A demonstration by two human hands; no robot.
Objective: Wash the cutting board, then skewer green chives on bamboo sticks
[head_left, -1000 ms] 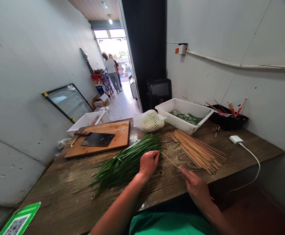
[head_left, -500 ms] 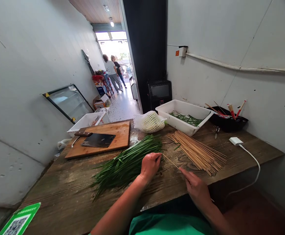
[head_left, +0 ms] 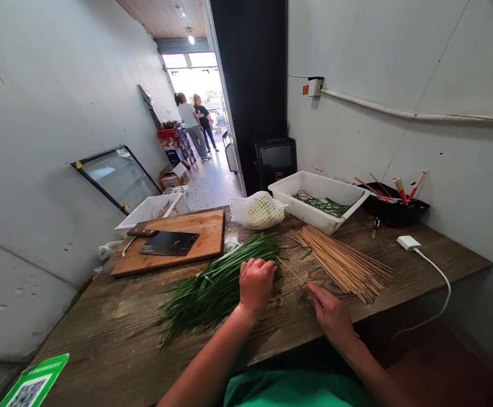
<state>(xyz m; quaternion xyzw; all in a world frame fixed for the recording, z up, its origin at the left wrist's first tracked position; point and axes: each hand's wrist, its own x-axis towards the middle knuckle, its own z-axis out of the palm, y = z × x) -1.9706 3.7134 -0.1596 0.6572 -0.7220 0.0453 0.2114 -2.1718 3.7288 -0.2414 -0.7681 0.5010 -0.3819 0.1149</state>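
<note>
In the head view my right hand (head_left: 333,316) pinches a thin bamboo skewer (head_left: 291,269) that slants up and left. My left hand (head_left: 257,285) is closed, its knuckles up, at the right edge of a heap of long green chives (head_left: 212,288). Its fingertips lie beside the skewer's far end; what they hold is hidden. To the right of both hands is a loose bundle of bamboo skewers (head_left: 342,263), with a short bit of green on its left side. All of these are on a brown wooden table (head_left: 115,333).
A cleaver (head_left: 170,243) rests on a wooden cutting board (head_left: 210,232) at left. Behind the chives are a net-wrapped bundle (head_left: 258,210) and a white tub (head_left: 306,182) with green pieces. A black tray (head_left: 399,212) and white charger (head_left: 408,243) are at right. Two people stand far back.
My left hand has shifted slightly left and up, turning its knuckles upward over the chives' edge. My right hand has moved a little left and up with the skewer.
</note>
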